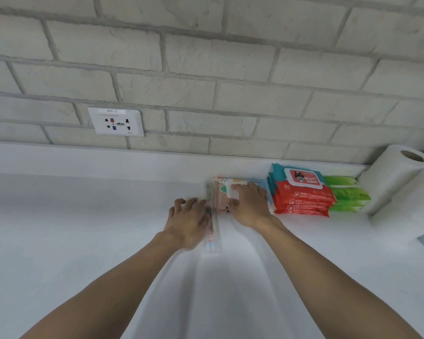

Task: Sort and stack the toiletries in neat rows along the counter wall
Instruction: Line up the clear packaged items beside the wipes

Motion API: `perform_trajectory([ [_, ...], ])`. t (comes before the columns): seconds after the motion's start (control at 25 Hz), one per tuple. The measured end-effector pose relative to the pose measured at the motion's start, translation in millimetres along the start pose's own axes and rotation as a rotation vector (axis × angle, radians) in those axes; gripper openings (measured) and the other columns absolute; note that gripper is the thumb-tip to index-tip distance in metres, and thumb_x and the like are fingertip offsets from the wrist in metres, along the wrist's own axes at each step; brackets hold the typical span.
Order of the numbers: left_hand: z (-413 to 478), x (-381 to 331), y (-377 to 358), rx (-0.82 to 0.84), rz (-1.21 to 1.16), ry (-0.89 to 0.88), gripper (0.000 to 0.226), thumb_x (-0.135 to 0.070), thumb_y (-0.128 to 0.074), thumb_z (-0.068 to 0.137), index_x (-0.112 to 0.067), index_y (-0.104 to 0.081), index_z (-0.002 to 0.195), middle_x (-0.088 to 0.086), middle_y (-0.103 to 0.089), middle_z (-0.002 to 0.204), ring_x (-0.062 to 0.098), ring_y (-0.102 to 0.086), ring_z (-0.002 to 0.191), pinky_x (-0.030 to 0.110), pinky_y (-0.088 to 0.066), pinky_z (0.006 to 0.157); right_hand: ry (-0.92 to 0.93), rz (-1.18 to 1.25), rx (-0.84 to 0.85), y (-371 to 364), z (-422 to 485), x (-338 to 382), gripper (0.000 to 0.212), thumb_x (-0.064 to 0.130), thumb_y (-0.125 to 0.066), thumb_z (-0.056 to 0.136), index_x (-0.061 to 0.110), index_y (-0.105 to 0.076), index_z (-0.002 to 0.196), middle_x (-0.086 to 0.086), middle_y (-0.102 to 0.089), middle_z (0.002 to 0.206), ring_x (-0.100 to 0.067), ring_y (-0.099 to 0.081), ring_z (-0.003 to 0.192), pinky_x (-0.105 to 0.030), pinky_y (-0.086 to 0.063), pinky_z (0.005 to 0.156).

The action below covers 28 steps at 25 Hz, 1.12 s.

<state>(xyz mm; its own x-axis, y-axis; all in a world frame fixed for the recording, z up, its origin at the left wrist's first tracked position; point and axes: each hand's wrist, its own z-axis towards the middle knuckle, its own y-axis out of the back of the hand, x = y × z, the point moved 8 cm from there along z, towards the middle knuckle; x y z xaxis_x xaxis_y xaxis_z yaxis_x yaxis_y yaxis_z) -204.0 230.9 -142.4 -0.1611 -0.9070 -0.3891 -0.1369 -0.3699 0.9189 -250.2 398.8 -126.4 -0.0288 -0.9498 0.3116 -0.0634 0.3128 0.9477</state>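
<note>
On the counter (83, 216), against the wall (230, 69), sits the wipes stack (301, 199). Touching its right is a stack of packs (348, 194), with paper rolls (397, 182) beyond. Just left lies a flat pack (224, 196), then a toothbrush packet (212, 223).

Wall (206, 57): pale painted brick, grey mortar joints. White socket plate (116, 122), labelled 9PP-1, is mounted low. White counter (83, 228) is evenly lit.
</note>
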Motion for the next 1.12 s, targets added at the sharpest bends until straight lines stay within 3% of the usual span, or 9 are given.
perform_trajectory([
  [0.2,-20,12,11,-0.014,-0.031,0.002,0.052,-0.043,-0.033,0.097,-0.029,-0.026,0.147,-0.005,-0.023,0.155,0.028,-0.011,0.139,0.039,-0.017,0.114,0.061,-0.015,-0.011,9,-18,21,0.042,0.037,-0.049,0.094,0.029,-0.050,0.135,-0.011,-0.042,0.144,-0.037,-0.036,0.135,-0.048,-0.030,0.112],
  [0.28,-31,21,19,-0.023,-0.040,0.008,0.052,-0.044,-0.034,0.097,-0.030,-0.026,0.147,-0.005,-0.023,0.156,0.027,-0.011,0.140,0.039,-0.017,0.115,0.147,0.030,-0.021,11,-29,42,0.028,0.035,-0.049,0.091,0.028,-0.062,0.114,-0.007,-0.056,0.124,-0.035,-0.051,0.120,-0.043,-0.043,0.098],
  [0.36,-45,31,28,-0.033,-0.025,0.007,0.051,-0.044,-0.035,0.098,-0.031,-0.028,0.147,-0.005,-0.024,0.155,0.027,-0.012,0.141,0.039,-0.018,0.114,0.187,0.093,-0.018,11,-42,62,0.016,0.035,-0.048,0.088,0.032,-0.063,0.092,-0.006,-0.061,0.111,-0.033,-0.057,0.108,-0.037,-0.045,0.087],
  [0.6,-99,60,63,-0.115,-0.006,-0.004,0.046,-0.044,-0.036,0.098,-0.033,-0.034,0.143,-0.009,-0.032,0.150,0.023,-0.020,0.137,0.038,-0.024,0.111,0.268,0.286,-0.015,10,-95,121,0.027,0.030,-0.055,0.094,0.026,-0.063,0.120,-0.001,-0.057,0.127,-0.020,-0.054,0.117,-0.027,-0.041,0.100],
  [0.88,-174,121,109,-0.179,0.011,-0.035,0.041,-0.045,-0.038,0.097,-0.033,-0.042,0.137,-0.013,-0.040,0.142,0.019,-0.024,0.133,0.036,-0.029,0.106,0.305,0.410,0.037,-16,-156,205,0.021,0.032,-0.053,0.096,0.029,-0.064,0.113,0.006,-0.059,0.122,-0.011,-0.054,0.115,-0.026,-0.043,0.098],
  [1.12,-234,186,140,-0.155,0.027,-0.060,0.035,-0.043,-0.041,0.097,-0.036,-0.049,0.130,-0.015,-0.046,0.136,0.018,-0.029,0.129,0.033,-0.032,0.103,0.297,0.521,0.095,-51,-207,273,0.017,0.029,-0.055,0.095,0.028,-0.067,0.107,0.013,-0.065,0.110,-0.005,-0.058,0.101,-0.028,-0.049,0.095],
])
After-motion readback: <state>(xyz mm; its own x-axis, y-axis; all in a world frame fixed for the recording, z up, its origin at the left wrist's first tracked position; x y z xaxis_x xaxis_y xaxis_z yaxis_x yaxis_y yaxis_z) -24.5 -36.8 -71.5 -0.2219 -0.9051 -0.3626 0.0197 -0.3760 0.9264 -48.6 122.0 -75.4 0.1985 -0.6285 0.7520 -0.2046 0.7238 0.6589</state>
